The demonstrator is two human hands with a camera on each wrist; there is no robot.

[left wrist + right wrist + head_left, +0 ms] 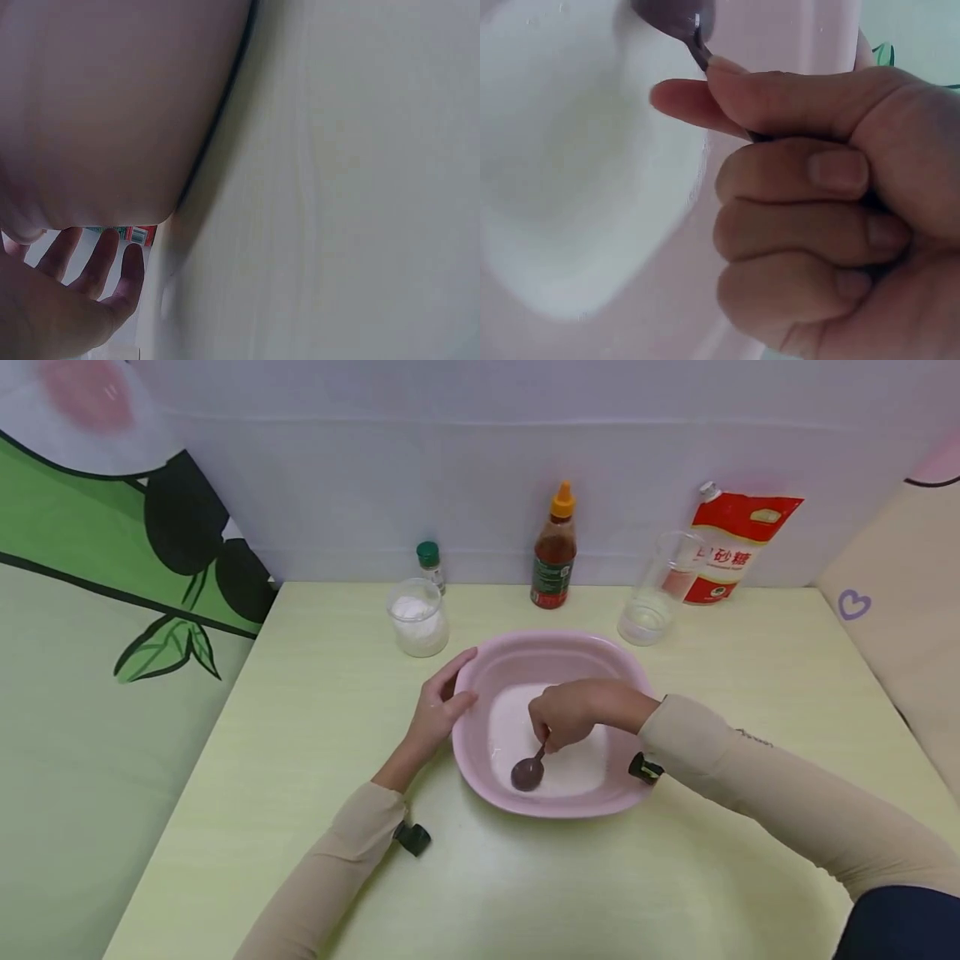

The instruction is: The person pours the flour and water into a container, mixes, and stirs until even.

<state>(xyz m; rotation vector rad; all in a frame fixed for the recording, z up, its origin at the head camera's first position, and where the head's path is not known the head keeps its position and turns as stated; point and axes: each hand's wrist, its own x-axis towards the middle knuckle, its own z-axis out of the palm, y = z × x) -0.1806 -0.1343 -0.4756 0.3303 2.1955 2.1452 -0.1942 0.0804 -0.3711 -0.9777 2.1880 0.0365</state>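
A pink basin (551,807) stands on the table with whitish contents (573,772) across its bottom; I cannot tell whether they are liquid or powder. My left hand (435,714) holds the basin's left rim, thumb at the edge. In the left wrist view, the fingers (129,281) lie against the outer wall. Inside the basin, my right hand (572,712) grips a dark brown spoon (527,774) by its handle. The bowl of the spoon points down toward the near left. Curled fingers hide most of the handle in the right wrist view.
Behind the basin stand a clear cup of white powder (420,622), a small green-capped jar (430,560), a sauce bottle (553,556), a tall clear cup (648,606) and a red-and-white sugar pouch (727,556). A pale curtain (360,485) hangs along the table's back edge.
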